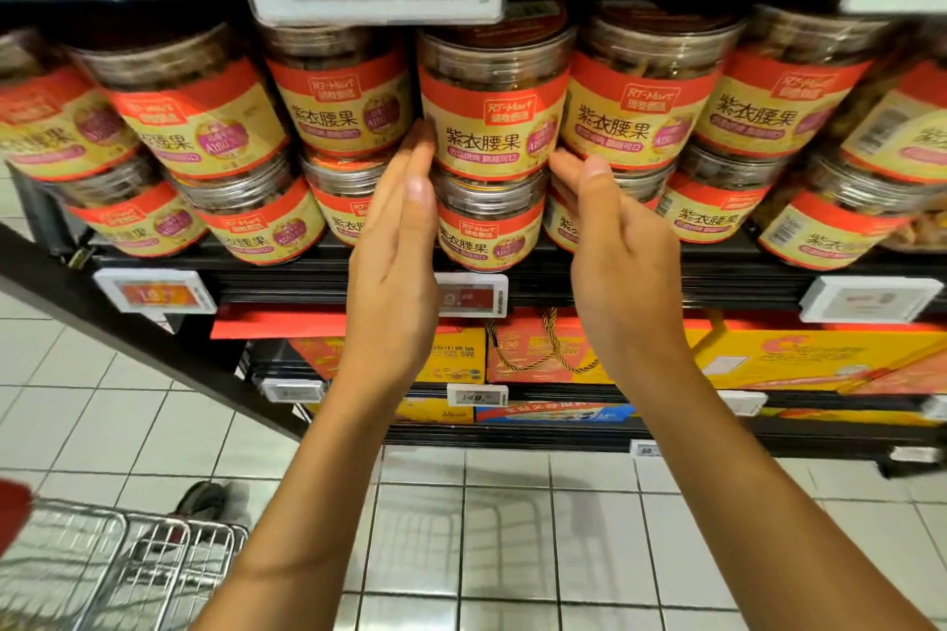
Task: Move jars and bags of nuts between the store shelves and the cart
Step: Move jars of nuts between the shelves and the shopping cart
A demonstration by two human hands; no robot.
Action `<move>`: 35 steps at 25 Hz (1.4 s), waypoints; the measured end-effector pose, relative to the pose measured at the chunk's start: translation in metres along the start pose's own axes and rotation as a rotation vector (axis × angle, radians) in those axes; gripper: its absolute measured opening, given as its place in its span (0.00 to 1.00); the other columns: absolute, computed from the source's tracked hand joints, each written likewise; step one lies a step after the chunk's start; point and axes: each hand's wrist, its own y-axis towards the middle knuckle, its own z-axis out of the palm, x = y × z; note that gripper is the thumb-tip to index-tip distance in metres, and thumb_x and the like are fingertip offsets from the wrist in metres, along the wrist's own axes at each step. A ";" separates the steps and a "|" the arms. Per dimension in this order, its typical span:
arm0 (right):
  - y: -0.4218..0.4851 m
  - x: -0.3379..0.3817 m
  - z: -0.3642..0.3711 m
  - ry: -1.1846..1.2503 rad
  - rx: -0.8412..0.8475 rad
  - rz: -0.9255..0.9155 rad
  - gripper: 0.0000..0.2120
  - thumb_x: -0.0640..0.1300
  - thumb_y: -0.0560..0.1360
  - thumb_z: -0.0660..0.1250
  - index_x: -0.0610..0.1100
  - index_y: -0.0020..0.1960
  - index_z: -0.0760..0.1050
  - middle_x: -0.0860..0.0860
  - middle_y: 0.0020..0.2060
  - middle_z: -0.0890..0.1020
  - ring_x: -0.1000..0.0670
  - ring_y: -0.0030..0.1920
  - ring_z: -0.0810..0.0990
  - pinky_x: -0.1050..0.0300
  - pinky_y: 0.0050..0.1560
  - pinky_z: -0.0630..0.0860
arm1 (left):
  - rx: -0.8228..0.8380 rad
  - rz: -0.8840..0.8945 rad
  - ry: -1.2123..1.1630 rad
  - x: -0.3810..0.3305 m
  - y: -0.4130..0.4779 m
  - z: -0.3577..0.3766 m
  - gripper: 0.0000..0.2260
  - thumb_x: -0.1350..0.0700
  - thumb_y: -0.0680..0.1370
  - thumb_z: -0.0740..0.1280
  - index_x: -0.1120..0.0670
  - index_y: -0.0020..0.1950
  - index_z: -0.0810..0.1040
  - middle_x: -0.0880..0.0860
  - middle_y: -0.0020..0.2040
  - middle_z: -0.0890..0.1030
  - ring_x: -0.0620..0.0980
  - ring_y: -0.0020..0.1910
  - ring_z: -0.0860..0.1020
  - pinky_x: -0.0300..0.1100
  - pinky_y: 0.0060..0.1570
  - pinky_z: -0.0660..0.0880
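Upper-tier jar (493,103), axis upright, sits between flat-fingered left hand (397,266) and right hand (615,251); both flank it, gripping nothing.

Black store shelf (640,284) carries nut jars (494,113) stacked two high.

Cashew jars (494,103): clear glossy plastic, smooth red-and-yellow paper labels. Shelf (640,279): black, matt front edge carrying glossy plastic price tags (470,295). Cart (102,559): bare shiny metal wire; floor (512,528): glossy white tile.
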 end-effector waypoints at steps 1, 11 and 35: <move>-0.003 -0.001 0.000 0.006 0.006 0.006 0.25 0.53 0.77 0.51 0.40 0.64 0.74 0.61 0.55 0.78 0.64 0.60 0.75 0.68 0.62 0.70 | -0.032 0.002 0.023 0.000 -0.003 0.000 0.19 0.46 0.80 0.51 0.46 0.70 0.64 0.49 0.72 0.68 0.41 0.71 0.65 0.47 0.72 0.62; -0.006 0.007 -0.002 -0.105 0.114 0.138 0.23 0.53 0.81 0.52 0.41 0.68 0.71 0.48 0.66 0.74 0.53 0.68 0.70 0.54 0.71 0.64 | -0.125 -0.153 0.037 -0.018 -0.021 0.015 0.20 0.52 0.82 0.56 0.53 0.74 0.63 0.50 0.74 0.66 0.43 0.72 0.63 0.47 0.73 0.60; -0.367 0.216 0.315 -0.099 1.631 0.045 0.12 0.50 0.77 0.58 0.50 0.41 0.78 0.56 0.40 0.83 0.58 0.39 0.81 0.60 0.43 0.76 | -1.332 -0.616 0.016 -0.225 -0.471 -0.434 0.10 0.59 0.80 0.57 0.54 0.44 0.77 0.47 0.32 0.82 0.42 0.30 0.80 0.37 0.34 0.76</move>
